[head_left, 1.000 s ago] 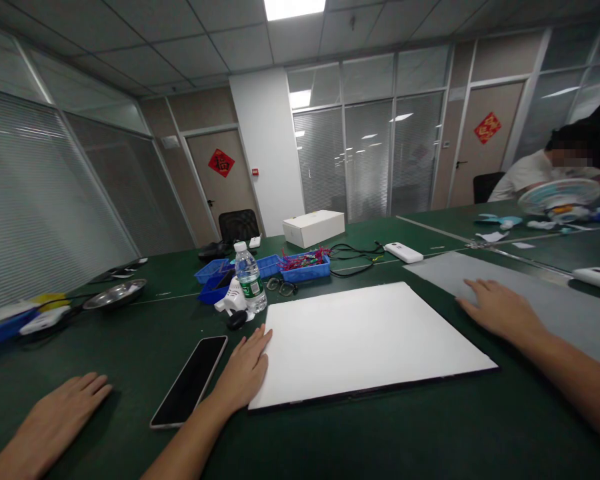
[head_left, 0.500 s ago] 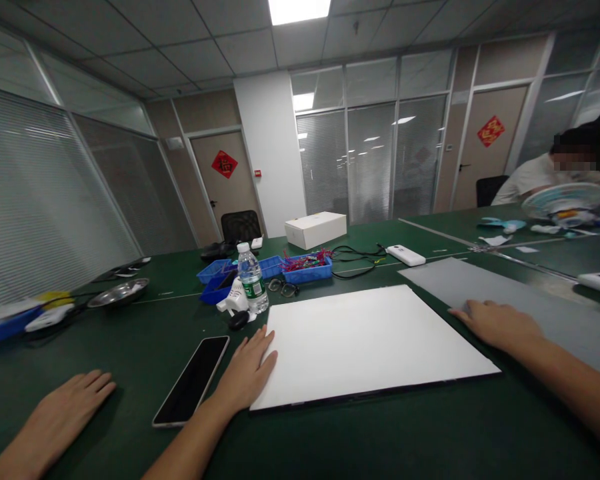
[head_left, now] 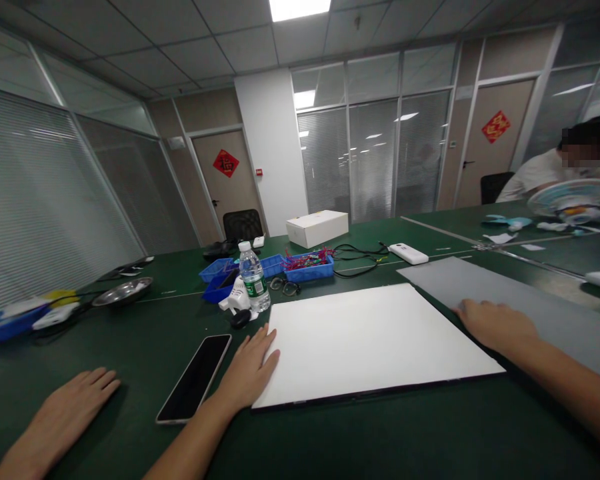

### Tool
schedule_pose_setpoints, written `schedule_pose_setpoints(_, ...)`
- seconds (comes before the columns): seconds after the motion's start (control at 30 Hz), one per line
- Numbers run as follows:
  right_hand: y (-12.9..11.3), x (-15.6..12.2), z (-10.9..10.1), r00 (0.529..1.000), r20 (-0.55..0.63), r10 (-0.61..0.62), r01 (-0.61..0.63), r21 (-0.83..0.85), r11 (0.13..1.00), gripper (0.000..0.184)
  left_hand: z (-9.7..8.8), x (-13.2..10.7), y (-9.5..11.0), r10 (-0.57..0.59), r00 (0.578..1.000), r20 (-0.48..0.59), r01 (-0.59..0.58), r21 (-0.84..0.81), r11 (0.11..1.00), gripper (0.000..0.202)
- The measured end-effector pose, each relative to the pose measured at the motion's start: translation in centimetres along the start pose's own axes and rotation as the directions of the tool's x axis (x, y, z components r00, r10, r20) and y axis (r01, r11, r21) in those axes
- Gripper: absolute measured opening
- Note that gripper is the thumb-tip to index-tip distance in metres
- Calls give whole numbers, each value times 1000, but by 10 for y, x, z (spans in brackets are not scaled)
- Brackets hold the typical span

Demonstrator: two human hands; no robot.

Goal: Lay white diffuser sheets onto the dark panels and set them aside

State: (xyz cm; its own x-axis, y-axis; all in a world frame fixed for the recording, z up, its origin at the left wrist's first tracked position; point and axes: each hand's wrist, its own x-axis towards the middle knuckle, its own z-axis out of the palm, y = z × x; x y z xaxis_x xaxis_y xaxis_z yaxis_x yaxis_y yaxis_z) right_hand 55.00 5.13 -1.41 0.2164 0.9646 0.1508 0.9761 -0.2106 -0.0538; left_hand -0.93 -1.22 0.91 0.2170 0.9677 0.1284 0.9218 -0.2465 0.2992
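Note:
My left hand (head_left: 249, 373) lies palm down with its fingers spread, resting over the left edge of a white board (head_left: 375, 343). Its thumb is on the white surface. The board lies flat on the green table and has a dark edge along the front. My right hand (head_left: 495, 327) rests palm down on the left edge of a grey sheet (head_left: 575, 317), its thumb apart and its fingers foreshortened. A phone (head_left: 195, 383) with a dark screen lies left of my left hand. Beyond that hand stands a water bottle (head_left: 255, 280).
Another person's hand (head_left: 75, 407) lies at the left. Blue trays (head_left: 310, 270), eyeglasses (head_left: 285, 287), a white box (head_left: 317, 229), black cables (head_left: 357, 257) and a metal bowl (head_left: 123, 292) are farther back. A co-worker (head_left: 535, 173) sits at the far right behind a large round object (head_left: 573, 195).
The view has shifted slightly. My right hand has moved a little and its fingers look more bent. My left hand and the white board keep their places.

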Motion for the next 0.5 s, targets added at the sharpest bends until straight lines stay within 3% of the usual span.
schedule_pose_setpoints(0.27, -2, 1, -2, 999, 53, 5, -1, -71, 997, 56, -3, 0, 4, -18, 1000, 21, 16, 75, 997, 59)
schedule_pose_setpoints(0.5, -10, -5, -5, 999, -32, -27, 26, -57, 998, 49, -1, 0, 0, -18, 1000, 10, 18, 23, 1000, 59)
